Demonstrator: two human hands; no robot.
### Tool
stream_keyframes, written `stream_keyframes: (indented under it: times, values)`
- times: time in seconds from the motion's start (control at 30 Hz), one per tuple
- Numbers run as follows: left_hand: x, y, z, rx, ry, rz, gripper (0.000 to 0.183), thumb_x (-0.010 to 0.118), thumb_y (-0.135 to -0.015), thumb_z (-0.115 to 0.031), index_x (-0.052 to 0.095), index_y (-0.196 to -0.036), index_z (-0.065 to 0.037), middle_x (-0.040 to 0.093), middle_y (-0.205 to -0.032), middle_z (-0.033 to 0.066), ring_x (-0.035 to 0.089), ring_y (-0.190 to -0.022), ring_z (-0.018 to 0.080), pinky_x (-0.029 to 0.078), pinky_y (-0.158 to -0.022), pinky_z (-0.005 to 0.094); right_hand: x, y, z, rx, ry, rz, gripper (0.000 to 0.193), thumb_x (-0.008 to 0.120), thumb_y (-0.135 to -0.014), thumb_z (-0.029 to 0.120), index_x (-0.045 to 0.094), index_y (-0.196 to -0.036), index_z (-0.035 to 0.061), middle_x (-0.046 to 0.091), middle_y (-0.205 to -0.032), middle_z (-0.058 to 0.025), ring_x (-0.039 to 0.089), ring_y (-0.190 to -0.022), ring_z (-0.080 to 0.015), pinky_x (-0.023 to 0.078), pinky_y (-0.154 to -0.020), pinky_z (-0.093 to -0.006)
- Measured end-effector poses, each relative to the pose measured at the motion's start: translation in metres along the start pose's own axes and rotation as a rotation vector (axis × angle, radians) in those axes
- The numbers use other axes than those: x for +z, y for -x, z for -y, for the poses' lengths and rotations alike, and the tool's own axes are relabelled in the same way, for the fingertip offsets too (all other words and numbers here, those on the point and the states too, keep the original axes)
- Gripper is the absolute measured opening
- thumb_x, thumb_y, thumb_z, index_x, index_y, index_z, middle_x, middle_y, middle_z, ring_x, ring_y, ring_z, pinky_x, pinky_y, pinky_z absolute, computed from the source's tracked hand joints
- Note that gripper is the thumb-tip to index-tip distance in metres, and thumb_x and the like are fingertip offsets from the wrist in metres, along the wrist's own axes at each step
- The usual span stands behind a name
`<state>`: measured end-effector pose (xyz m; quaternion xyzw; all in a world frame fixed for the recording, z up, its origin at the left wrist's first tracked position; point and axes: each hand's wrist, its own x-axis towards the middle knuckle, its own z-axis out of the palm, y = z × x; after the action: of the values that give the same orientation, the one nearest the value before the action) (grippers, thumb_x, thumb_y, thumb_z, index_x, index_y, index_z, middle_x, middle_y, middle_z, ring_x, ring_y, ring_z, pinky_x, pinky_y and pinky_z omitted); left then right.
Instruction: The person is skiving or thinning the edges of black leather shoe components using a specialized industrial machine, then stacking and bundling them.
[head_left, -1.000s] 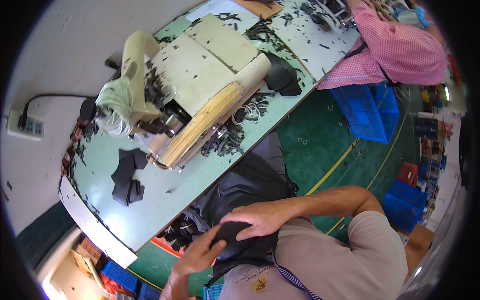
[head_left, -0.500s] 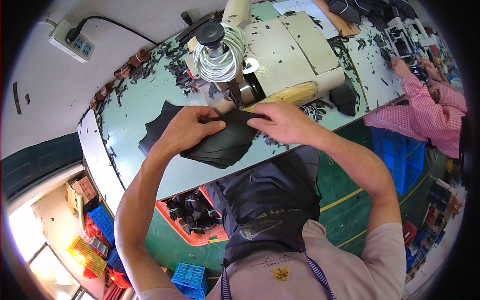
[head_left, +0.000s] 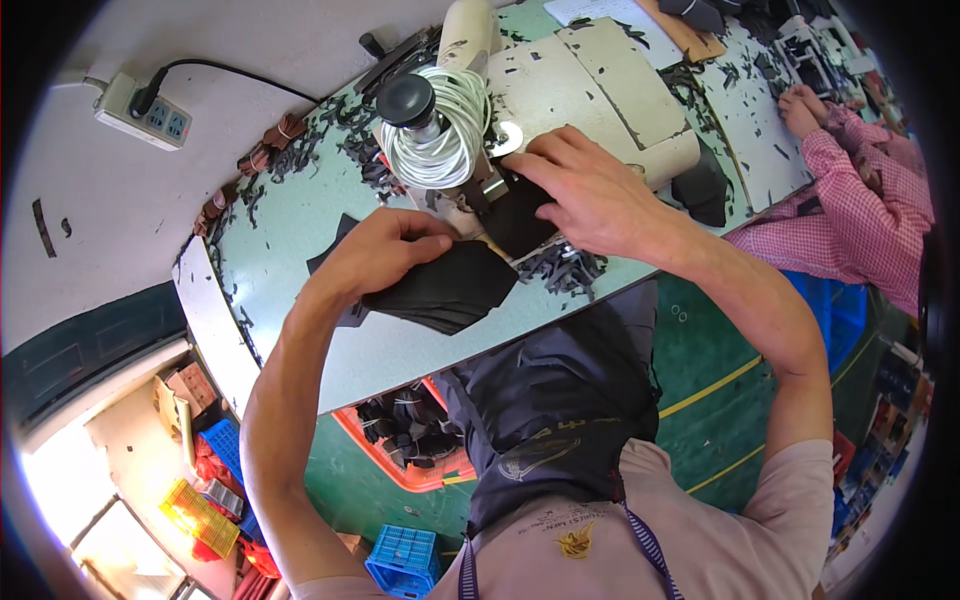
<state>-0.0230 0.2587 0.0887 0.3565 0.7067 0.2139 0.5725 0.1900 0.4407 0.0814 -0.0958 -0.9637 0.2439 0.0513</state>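
My left hand (head_left: 395,245) is closed on the edge of a stack of thin black sheet pieces (head_left: 445,290), its thumb lying on top. The stack is fanned out over the table's front edge. My right hand (head_left: 590,195) grips a single black piece (head_left: 522,218), thumb on the near side and fingers stretched toward the machine. That piece lies at the metal presser part (head_left: 492,187) of a cream machine (head_left: 570,90); its far edge is hidden there. A coil of white cord (head_left: 440,135) hangs around the machine's black knob (head_left: 405,100).
Black scraps (head_left: 560,272) litter the pale green table (head_left: 350,370). An orange basket (head_left: 415,480) of black pieces stands below, with a blue crate (head_left: 403,560) nearby. At right, a person in a checked pink shirt (head_left: 850,190) sits at another machine. A power strip (head_left: 145,112) is on the wall.
My right hand has left the stack and moved up to the machine with one black piece. My left hand stays on the stack. The co-worker's hands have drawn together.
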Motion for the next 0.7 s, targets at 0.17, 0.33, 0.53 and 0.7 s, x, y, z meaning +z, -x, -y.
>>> stream_keyframes:
  times: [0.17,0.33,0.53,0.7]
  values:
    - [0.001,0.011,0.005,-0.081,0.062,-0.010,0.033,0.067,-0.093,-0.025,0.071,-0.113,0.001,0.073,-0.098,0.0068,0.065,-0.084,0.0134,0.051,-0.080,0.0293,-0.012,0.003,-0.014,0.048,0.006,0.084,0.034,0.075,-0.079,0.007,0.065,-0.110,0.0026,0.062,-0.101,-0.0118,0.056,-0.109,-0.0323,0.047,-0.092,-0.0421]
    - [0.007,0.014,0.003,-0.103,-0.157,-0.174,0.034,0.070,-0.090,-0.031,0.073,-0.108,-0.002,0.073,-0.091,0.0100,0.067,-0.081,0.0169,0.051,-0.079,0.0317,-0.030,0.007,-0.016,0.156,-0.211,0.203,0.017,0.069,-0.084,0.008,0.068,-0.100,0.0036,0.063,-0.094,-0.0138,0.058,-0.102,-0.0350,0.047,-0.087,-0.0440]
    - [0.010,0.012,0.004,-0.085,-0.274,-0.317,0.037,0.069,-0.089,-0.038,0.073,-0.099,-0.003,0.073,-0.091,0.0161,0.069,-0.083,0.0297,0.051,-0.079,0.0369,-0.037,0.011,-0.018,0.111,-0.214,0.366,0.016,0.070,-0.083,0.004,0.066,-0.098,0.0041,0.062,-0.101,-0.0102,0.056,-0.107,-0.0317,0.044,-0.094,-0.0420]
    - [0.007,0.004,0.006,0.050,-0.304,-0.347,0.037,0.069,-0.089,-0.039,0.073,-0.099,-0.003,0.072,-0.090,0.0163,0.069,-0.084,0.0295,0.051,-0.080,0.0367,-0.052,0.009,-0.012,0.067,-0.232,0.389,0.016,0.070,-0.081,0.003,0.065,-0.096,0.0034,0.058,-0.122,-0.0131,0.052,-0.119,-0.0333,0.043,-0.101,-0.0405]
